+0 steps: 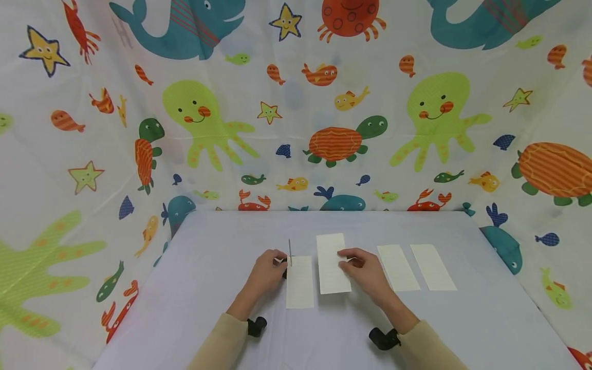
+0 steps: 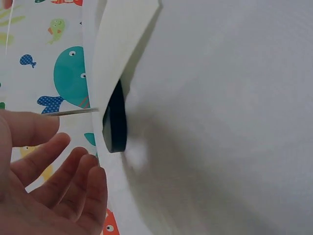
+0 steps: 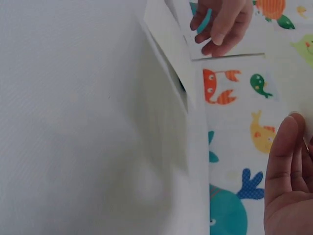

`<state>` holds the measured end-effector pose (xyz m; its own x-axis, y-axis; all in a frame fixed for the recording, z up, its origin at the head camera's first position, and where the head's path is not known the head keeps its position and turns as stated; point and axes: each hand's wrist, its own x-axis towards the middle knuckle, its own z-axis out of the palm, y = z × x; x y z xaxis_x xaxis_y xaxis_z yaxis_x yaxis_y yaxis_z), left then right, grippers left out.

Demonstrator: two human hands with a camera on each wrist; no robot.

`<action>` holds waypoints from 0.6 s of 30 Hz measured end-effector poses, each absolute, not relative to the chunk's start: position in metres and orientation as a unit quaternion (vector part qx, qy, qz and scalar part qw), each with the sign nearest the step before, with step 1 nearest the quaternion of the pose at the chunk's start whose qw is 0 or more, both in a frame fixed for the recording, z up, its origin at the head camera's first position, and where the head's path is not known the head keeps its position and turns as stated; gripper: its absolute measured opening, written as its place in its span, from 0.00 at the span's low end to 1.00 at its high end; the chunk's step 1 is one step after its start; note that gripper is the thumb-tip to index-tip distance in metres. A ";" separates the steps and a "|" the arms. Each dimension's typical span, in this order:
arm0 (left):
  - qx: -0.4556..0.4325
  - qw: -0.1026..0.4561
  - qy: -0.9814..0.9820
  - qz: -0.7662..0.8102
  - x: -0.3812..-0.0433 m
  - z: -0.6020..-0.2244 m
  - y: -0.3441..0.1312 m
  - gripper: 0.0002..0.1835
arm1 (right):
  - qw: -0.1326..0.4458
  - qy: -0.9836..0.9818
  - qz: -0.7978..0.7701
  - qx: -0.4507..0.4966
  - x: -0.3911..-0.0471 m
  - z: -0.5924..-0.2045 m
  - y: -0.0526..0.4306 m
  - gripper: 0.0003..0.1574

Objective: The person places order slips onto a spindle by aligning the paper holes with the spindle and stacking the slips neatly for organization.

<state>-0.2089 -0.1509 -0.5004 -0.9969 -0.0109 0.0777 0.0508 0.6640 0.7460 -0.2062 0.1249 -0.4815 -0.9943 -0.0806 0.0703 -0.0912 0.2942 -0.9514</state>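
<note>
My left hand (image 1: 268, 267) pinches a thin metal rod (image 2: 73, 112) between thumb and finger, its other fingers spread loosely. The rod reaches over the top left corner of a white paper card (image 1: 300, 285). Under that card's left side sits a dark, flat-sided object (image 2: 116, 120), mostly covered; I cannot tell what it is. My right hand (image 1: 365, 270) holds another white paper card (image 1: 332, 264) by its right edge, with the thumb and fingers curled at it. That card is lifted and slightly tilted.
Two more white cards, a nearer card (image 1: 399, 267) and a farther-right card (image 1: 433, 267), lie on the white-covered table (image 1: 194, 267) beyond my right hand. A curtain printed with sea animals (image 1: 296, 103) hangs along the back and both sides.
</note>
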 end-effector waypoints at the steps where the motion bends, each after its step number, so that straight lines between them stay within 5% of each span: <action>1: -0.010 0.043 -0.911 -0.411 -0.209 -0.499 -0.151 0.10 | 0.007 -0.801 0.596 0.057 -0.206 -0.481 0.124 0.15; 18: -0.020 0.129 -0.874 -0.468 -0.213 -0.469 -0.151 0.10 | 0.015 -0.759 0.642 0.103 -0.206 -0.470 0.105 0.13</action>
